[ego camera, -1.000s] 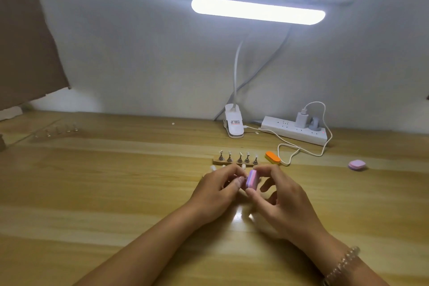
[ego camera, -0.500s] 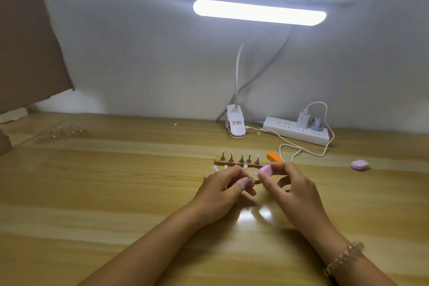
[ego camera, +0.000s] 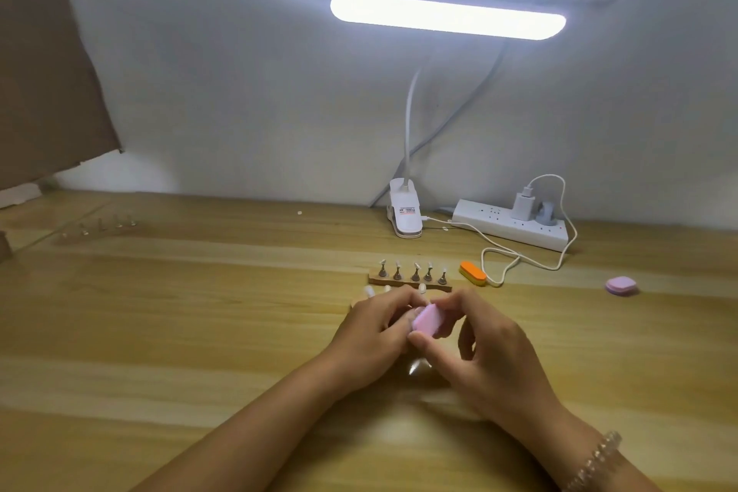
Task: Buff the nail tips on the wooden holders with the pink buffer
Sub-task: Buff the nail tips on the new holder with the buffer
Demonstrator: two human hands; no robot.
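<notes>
Our right hand (ego camera: 491, 351) pinched the pink buffer (ego camera: 428, 319); we couldn't tell what our curled left hand (ego camera: 371, 336) held. The lamp clip (ego camera: 405, 212) label was illegible.

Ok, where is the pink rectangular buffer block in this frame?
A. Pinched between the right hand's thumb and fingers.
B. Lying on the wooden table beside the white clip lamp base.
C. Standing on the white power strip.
A: the pink rectangular buffer block sits between the thumb and fingers of the right hand, well in front of the lamp base and power strip.
</notes>
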